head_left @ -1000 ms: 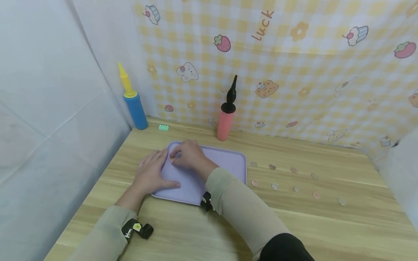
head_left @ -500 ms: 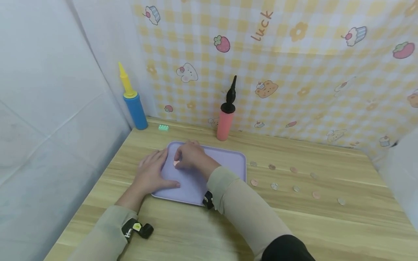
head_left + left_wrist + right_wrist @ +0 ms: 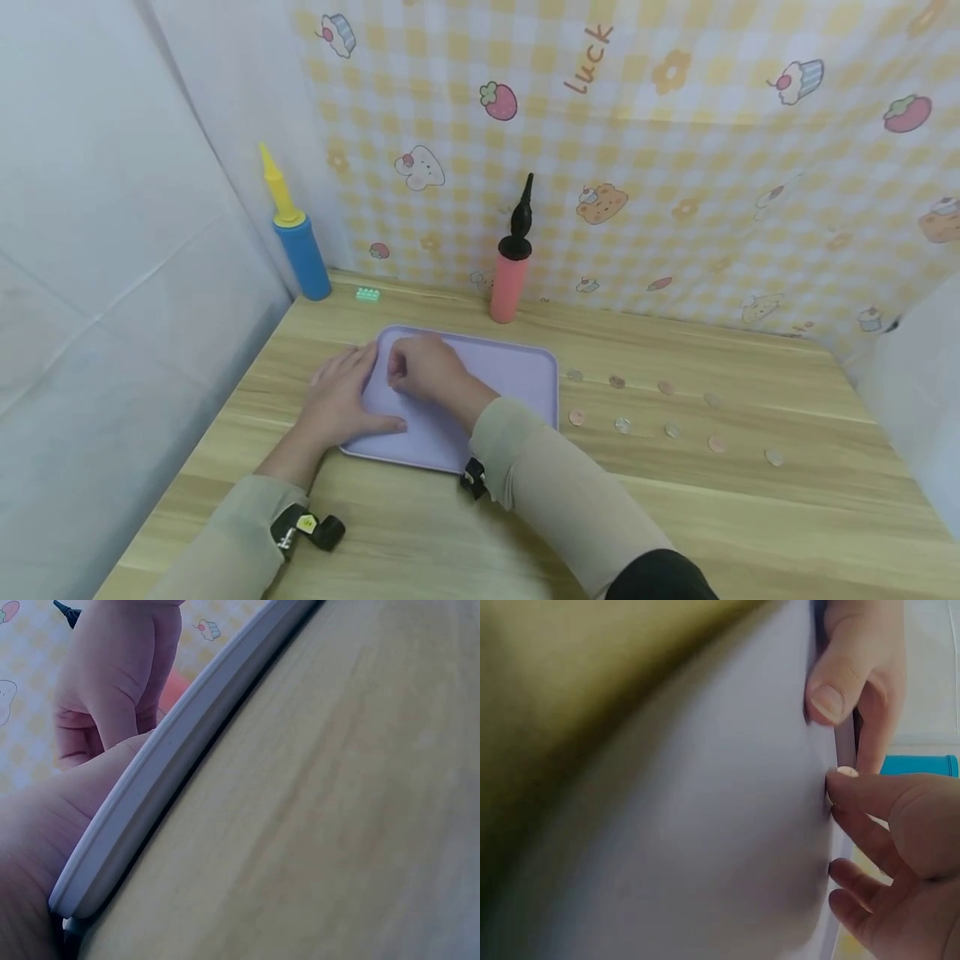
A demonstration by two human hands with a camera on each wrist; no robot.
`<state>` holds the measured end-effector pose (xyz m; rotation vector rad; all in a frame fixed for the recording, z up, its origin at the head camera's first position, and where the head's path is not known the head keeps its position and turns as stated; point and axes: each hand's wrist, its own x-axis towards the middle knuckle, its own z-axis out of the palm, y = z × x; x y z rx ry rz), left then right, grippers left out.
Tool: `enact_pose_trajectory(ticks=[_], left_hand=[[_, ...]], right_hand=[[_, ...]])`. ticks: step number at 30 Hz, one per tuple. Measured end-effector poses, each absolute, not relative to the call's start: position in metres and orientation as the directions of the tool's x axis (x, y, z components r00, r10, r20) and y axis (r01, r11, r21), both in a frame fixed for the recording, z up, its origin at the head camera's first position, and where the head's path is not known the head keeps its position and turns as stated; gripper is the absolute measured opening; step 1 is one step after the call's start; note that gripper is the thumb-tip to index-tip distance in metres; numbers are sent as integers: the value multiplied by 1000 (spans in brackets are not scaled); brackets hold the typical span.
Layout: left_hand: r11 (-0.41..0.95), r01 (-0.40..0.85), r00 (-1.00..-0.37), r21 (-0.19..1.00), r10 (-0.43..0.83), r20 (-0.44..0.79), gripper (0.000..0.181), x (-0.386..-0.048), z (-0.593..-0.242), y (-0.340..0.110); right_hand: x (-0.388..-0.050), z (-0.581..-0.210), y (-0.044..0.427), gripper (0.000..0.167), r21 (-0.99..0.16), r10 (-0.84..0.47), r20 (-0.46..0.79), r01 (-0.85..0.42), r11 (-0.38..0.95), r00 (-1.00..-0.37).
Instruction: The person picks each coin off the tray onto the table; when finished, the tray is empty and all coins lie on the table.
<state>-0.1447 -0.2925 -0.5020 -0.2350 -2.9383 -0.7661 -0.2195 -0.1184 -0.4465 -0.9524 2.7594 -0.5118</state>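
Observation:
A shallow lilac tray [image 3: 517, 367] lies on the wooden table. My left hand [image 3: 339, 406] rests at its left edge, fingers spread fairly straight along the outside of the rim and thumb lying over the tray floor. Above the tray's left part, my right hand [image 3: 427, 367] has its fingers curled with the tips low to the surface. In the right wrist view, the right hand [image 3: 900, 847] brings thumb and forefinger together against the tray. A small pale coin edge [image 3: 847, 772] appears to show at the thumb tip; the rest of the coin is hidden by the fingers.
Right of the tray, several copper and silver coins [image 3: 622, 426] lie in two loose rows. Behind stand a pink and black hand pump [image 3: 510, 287] and a blue and yellow hand pump [image 3: 303, 258]. A mint green toy brick [image 3: 367, 294] lies near the back edge.
The right hand drew a coin slightly rightward over the tray, then its fingers curled closer and covered it. The left hand stays put. The head view has shifted a little.

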Motion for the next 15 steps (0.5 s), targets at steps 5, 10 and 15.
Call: enact_pose_trajectory(ticks=[5, 10, 15], left_hand=[[859, 172, -983, 482, 121, 136, 138, -145, -504, -293], [862, 166, -985, 479, 118, 129, 140, -145, -505, -293], [868, 168, -984, 467, 123, 126, 139, -147, -508, -293]], right_hand=[[-213, -447, -123, 14, -313, -649, -46, -606, 731, -760], [-214, -450, -121, 25, -345, -647, -55, -593, 727, -761], [-220, -451, -112, 21, -489, -649, -53, -547, 680, -759]])
